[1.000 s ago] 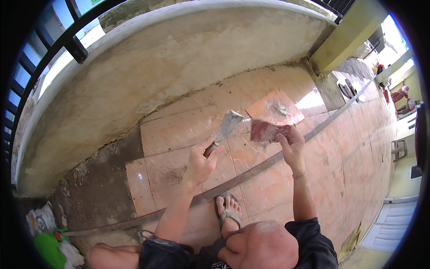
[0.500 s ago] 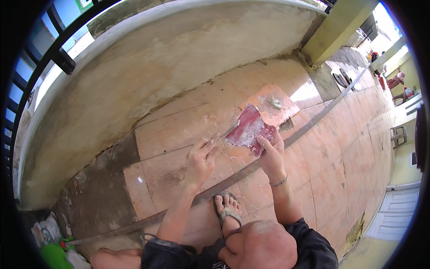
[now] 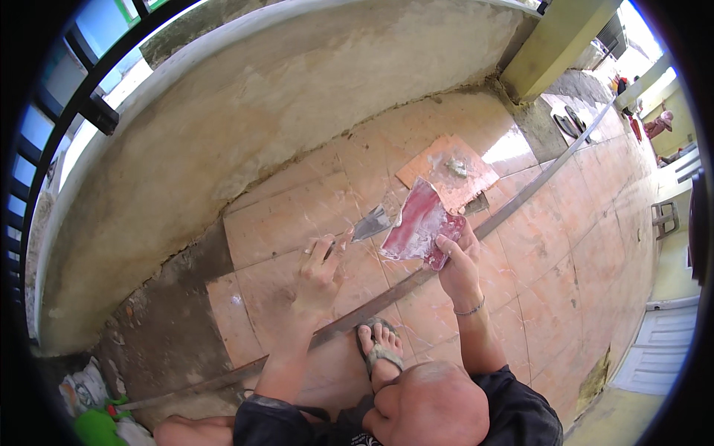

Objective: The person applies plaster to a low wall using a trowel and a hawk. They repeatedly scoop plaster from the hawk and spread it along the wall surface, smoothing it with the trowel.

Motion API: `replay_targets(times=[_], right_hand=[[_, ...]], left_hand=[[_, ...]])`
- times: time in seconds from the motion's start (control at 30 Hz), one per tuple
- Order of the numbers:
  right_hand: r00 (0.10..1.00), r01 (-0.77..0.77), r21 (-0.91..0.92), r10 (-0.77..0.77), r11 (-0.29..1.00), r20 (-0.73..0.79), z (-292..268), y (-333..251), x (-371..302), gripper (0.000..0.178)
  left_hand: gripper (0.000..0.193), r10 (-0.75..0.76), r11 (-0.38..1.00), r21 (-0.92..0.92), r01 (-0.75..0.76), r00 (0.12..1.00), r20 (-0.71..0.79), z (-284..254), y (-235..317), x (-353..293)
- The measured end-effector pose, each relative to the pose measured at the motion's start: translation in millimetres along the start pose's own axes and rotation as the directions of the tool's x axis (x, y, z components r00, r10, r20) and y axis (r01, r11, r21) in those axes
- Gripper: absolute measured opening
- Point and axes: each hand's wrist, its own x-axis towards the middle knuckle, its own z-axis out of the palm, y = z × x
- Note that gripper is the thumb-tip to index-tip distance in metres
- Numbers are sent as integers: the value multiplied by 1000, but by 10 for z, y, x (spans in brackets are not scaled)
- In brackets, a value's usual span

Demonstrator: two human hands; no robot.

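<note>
My left hand (image 3: 320,267) is closed round the handle of a putty knife (image 3: 372,224), whose grey metal blade points right. The blade's tip is close to a red, curved plastic piece (image 3: 418,227) smeared with whitish paste. My right hand (image 3: 459,260) grips that red piece at its lower right edge, thumb on top. Beyond it, a square loose tile (image 3: 416,172) lies on the floor with a small lump of pale paste (image 3: 456,168) on it.
A long straight metal bar (image 3: 513,203) crosses the tiled floor diagonally. Ahead runs a low plastered wall (image 3: 297,97), with bare dark ground (image 3: 167,312) at the left. Dark sandals (image 3: 571,125) lie at the far right; a green and white bag (image 3: 93,416) sits lower left.
My left hand has drawn back left and slightly down, turning the putty knife so its flat blade shows apart from the red piece. The red piece has shifted slightly right and down.
</note>
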Motion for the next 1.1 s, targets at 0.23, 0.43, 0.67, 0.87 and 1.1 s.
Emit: replay_targets(times=[0.23,0.43,0.67,0.87,1.1], right_hand=[[965,257,-121,-261,959,-17,299,254,625,31],[664,701,-377,-747,605,35,1434,417,2122,35],[524,618,-719,-849,319,73,2631,785,2592,47],[550,811,-484,-712,330,436,2442,1013,2518,59],[759,650,-476,-492,592,426,1924,1134,2298,50]], left_hand=[[49,-265,964,18,266,964,-24,-167,-317,-186],[31,-490,867,55,496,867,-95,-423,-484,-257],[27,-626,773,-13,634,759,-177,-622,-618,-346],[27,-684,729,-89,679,714,-151,-646,-775,-509],[36,-643,765,-205,610,708,-292,-302,-639,-321]])
